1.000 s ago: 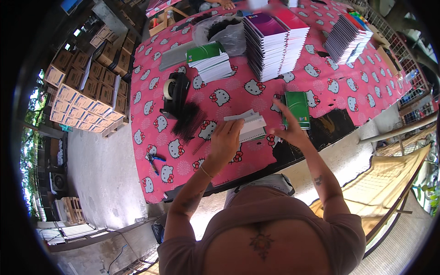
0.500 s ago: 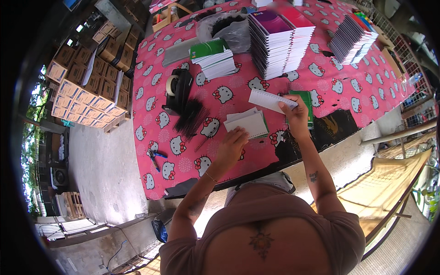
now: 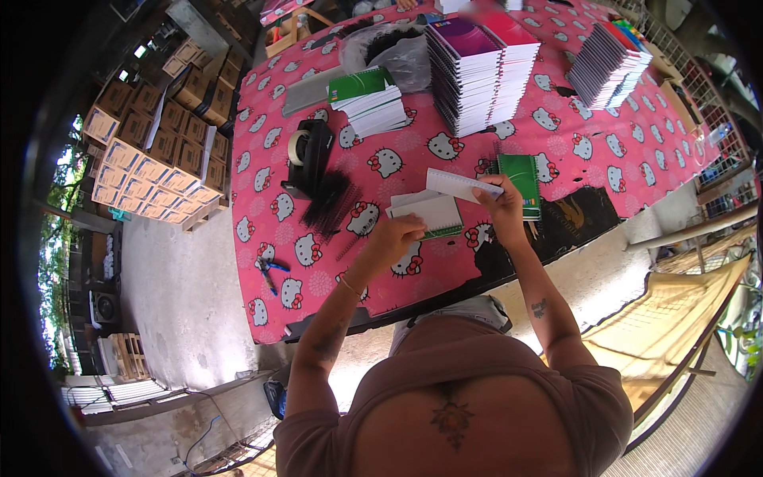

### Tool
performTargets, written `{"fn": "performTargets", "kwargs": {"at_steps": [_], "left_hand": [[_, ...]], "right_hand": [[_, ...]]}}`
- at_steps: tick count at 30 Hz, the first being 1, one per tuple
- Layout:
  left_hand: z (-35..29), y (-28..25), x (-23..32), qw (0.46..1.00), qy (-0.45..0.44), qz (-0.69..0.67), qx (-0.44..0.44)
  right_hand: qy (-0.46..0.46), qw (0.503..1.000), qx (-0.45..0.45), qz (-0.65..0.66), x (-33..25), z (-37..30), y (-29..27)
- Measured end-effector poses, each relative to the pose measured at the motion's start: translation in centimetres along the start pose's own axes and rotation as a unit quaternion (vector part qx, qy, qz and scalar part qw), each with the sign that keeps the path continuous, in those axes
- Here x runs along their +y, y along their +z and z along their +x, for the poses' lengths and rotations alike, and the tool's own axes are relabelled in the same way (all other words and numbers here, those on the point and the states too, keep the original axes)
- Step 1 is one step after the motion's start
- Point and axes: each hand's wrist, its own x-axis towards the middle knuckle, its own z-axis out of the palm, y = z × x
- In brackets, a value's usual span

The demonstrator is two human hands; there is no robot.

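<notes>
My right hand [image 3: 505, 208] grips a thin white pad of punched sheets [image 3: 453, 184] by its right end, raised above the table. My left hand [image 3: 399, 240] has its fingers bent together over the near left corner of a small stack of white punched sheets [image 3: 437, 213]. A green cover edge shows beneath that stack. Just beyond my right hand lies a green notebook cover [image 3: 520, 176], partly hidden by the hand. Left of the stack is a heap of black spiral binding coils [image 3: 330, 208].
A black tape dispenser [image 3: 311, 159] and blue-handled pliers [image 3: 272, 274] are at left. Farther back stand green notebooks [image 3: 367, 103], a tall pile of purple and red notebooks [image 3: 469, 87] and another pile [image 3: 608, 71]. Boxes [image 3: 155, 159] are stacked beside the pink-covered table [image 3: 318, 278].
My left hand has gone from lying flatter on the stack to bent fingers at its corner. My right hand has moved slightly left and nearer with the pad, uncovering more green cover.
</notes>
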Motion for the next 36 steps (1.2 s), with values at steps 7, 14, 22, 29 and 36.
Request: {"fn": "performTargets", "kwargs": {"at_steps": [7,14,22,29,36], "left_hand": [[0.9,-2.2,6.8,0.936,0.141,0.253,0.201],[-0.1,1.9,1.0,0.965,0.062,0.034,0.254],[0.7,2.2,1.8,0.968,0.036,-0.009,0.249],[-2.8,-0.6,-8.2,0.956,-0.097,0.104,0.256],[-1.8,-2.7,-2.3,0.941,-0.087,0.043,0.324]], "right_hand": [[0.052,0.993,-0.095,0.041,0.0,-0.4,1.2],[0.053,0.988,-0.138,0.053,1.9,-2.2,4.6],[0.046,0.981,-0.186,-0.039,2.0,-1.5,4.7],[0.068,0.968,-0.219,-0.105,1.3,-1.1,4.3],[0.109,0.949,-0.251,-0.154,1.2,-0.4,3.5]]}}
